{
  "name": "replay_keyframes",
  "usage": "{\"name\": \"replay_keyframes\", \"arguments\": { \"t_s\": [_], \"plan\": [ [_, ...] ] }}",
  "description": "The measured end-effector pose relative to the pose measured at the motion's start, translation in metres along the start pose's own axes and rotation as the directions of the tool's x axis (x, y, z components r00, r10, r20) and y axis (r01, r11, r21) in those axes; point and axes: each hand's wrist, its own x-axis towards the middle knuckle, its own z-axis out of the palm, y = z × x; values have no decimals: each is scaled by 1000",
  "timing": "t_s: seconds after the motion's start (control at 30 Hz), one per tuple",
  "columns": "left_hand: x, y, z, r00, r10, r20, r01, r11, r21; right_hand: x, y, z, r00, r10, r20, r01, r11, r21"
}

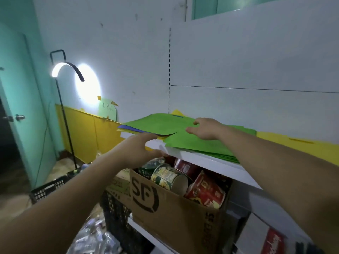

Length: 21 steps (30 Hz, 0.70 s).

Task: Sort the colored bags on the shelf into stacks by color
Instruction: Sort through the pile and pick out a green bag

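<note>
A stack of flat green bags [192,143] lies on the white shelf [201,158] in front of me. My right hand [205,129] rests flat on top of that stack, fingers spread. To its left sits a mixed pile [135,130] with a green bag [152,123] on top and blue and yellow bags under it. My left hand [139,151] is at the shelf's front edge, fingers reaching at the curled corner of the mixed pile, thumb under the shelf lip. Yellow bags [293,143] lie further right on the shelf.
Below the shelf a cardboard box [165,213] holds cans and red packets. Black plastic crates [117,213] stand on the floor at lower left. A lit floor lamp [60,70] stands by the yellow-panelled wall, next to a door on the left.
</note>
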Motion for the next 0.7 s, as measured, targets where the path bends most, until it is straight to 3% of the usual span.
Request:
{"name": "replay_keyframes", "arguments": {
  "t_s": [0.43,0.7],
  "plan": [
    [134,-85,-6,1000,-20,13,20,999,-26,143,0,28,991,88,98,-81,994,-79],
    [202,-121,4,982,139,130,-141,990,5,172,-3,33,965,250,84,-232,956,-180]
  ]
}}
